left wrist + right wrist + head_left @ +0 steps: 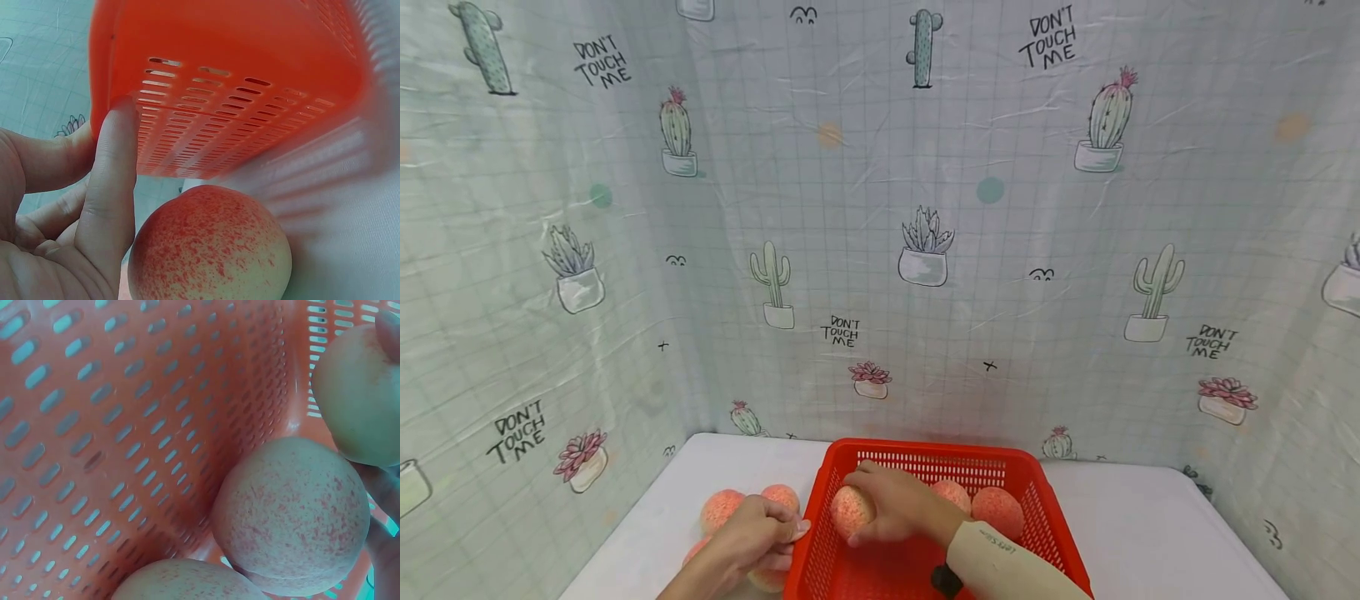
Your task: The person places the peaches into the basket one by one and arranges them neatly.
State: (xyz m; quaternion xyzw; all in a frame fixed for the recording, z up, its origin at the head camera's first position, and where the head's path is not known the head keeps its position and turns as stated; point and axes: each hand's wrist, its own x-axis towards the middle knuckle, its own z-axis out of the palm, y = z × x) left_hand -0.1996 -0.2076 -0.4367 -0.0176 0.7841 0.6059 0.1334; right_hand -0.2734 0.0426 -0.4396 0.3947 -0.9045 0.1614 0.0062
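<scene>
A red perforated plastic basket (pixel 925 447) stands on the table. My left hand (pixel 756 533) pinches its left rim, the thumb over the edge and a finger along the outer wall (pixel 212 44). Inside the basket, near its left side, my right hand (pixel 895 500) holds a speckled pink peach (pixel 852 512) between thumb and fingers. That held peach (pixel 356 394) appears at the upper right of the right wrist view. Two more peaches lie in the basket, one at the right (pixel 997 512) and one partly hidden behind my right forearm (pixel 952 493).
Several peaches (pixel 722 508) lie on the white table (pixel 1138 517) left of the basket; one peach (pixel 212 244) is close beside the basket's outer wall under my left hand. A cactus-printed curtain (pixel 865 208) encloses the back and sides.
</scene>
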